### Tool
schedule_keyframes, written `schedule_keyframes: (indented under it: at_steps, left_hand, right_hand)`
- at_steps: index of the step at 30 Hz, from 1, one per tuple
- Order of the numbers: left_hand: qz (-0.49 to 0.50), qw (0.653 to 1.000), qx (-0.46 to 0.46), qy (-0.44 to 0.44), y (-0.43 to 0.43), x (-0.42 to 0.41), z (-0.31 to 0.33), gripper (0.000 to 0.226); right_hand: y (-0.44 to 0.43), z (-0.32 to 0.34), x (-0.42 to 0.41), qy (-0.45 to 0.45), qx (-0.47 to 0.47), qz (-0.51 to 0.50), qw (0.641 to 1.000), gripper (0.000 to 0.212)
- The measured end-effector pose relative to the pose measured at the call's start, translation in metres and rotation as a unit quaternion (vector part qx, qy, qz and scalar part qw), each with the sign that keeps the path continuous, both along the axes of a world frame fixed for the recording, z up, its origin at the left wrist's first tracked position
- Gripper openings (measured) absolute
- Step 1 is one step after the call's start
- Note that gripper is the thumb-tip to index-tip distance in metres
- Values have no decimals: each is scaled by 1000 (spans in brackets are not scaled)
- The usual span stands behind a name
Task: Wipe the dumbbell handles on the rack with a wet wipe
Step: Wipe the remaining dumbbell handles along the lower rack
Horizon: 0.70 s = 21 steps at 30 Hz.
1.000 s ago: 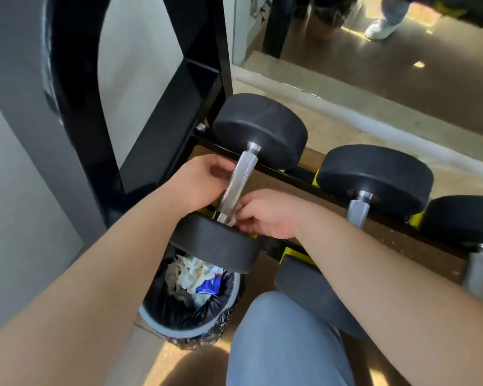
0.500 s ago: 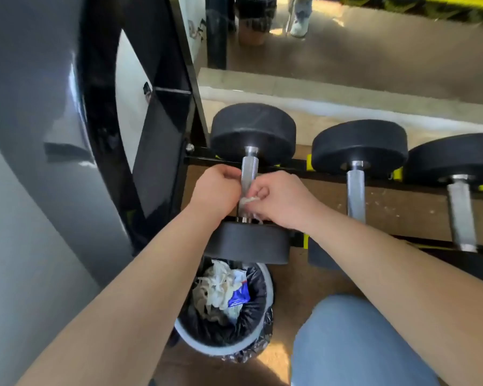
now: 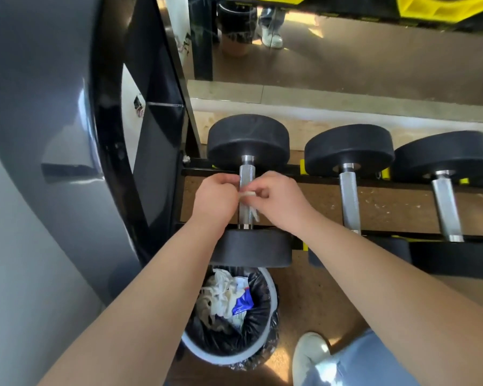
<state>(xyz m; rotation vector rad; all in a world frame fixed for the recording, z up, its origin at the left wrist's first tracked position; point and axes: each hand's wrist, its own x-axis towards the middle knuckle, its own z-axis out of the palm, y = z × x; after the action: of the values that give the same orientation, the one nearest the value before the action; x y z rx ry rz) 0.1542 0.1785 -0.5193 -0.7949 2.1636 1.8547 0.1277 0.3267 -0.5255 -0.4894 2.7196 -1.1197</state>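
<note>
Three black dumbbells lie side by side on the black rack (image 3: 318, 171). Both my hands are at the silver handle (image 3: 246, 174) of the leftmost dumbbell (image 3: 248, 140). My left hand (image 3: 215, 201) is closed against the handle's left side. My right hand (image 3: 279, 201) pinches a twisted white wet wipe (image 3: 248, 195) that lies across the handle, with a tail of it hanging down on the right. The handles of the middle dumbbell (image 3: 349, 201) and the right dumbbell (image 3: 446, 207) are bare.
A bin (image 3: 262, 346) with a black liner, holding crumpled wipes and a blue wrapper, stands on the floor under the near end of the left dumbbell. The rack's black upright (image 3: 156, 135) and a grey wall are on the left. My knee and white shoe (image 3: 310, 355) are at bottom right.
Both hands have slid up the handle from its near end toward the middle. The wipe now shows between the fingers. The view has swung to face the rack squarely.
</note>
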Motion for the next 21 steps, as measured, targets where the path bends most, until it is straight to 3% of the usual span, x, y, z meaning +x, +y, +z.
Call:
schedule_keyframes:
  at_steps: [3, 6, 8, 10, 11, 13, 15, 18, 21]
  left_hand:
    - [19, 1000, 3, -17, -1, -4, -7, 46]
    - [16, 1000, -3, -16, 1, -5, -7, 48]
    - [22, 1000, 0, -14, 2, -4, -5, 49]
    - [21, 1000, -1, -15, 2, -4, -4, 48]
    - [20, 1000, -4, -17, 2, -4, -3, 48]
    - [19, 1000, -7, -16, 2, -2, -2, 48]
    - [30, 999, -9, -18, 0, -1, -2, 47]
    - [41, 999, -12, -26, -2, -4, -7, 45]
    - [28, 998, -21, -46, -1, -7, -8, 37]
  right_hand:
    - [-7, -9, -13, 0, -91, -147, 985, 17]
    - [-6, -11, -12, -180, -110, -133, 968, 22]
    - [-2, -7, -5, -312, -56, -83, 945, 19]
    - [0, -7, -5, -364, -26, -64, 929, 16]
    - [-2, -8, -8, -386, -79, -88, 915, 18]
    - [-10, -9, -17, -416, -265, -168, 854, 25]
    - [-15, -10, -27, -413, -372, -206, 805, 28]
    - [-12, -7, -29, -418, -321, -184, 830, 28]
    - [-6, -2, -21, -458, -144, -96, 872, 33]
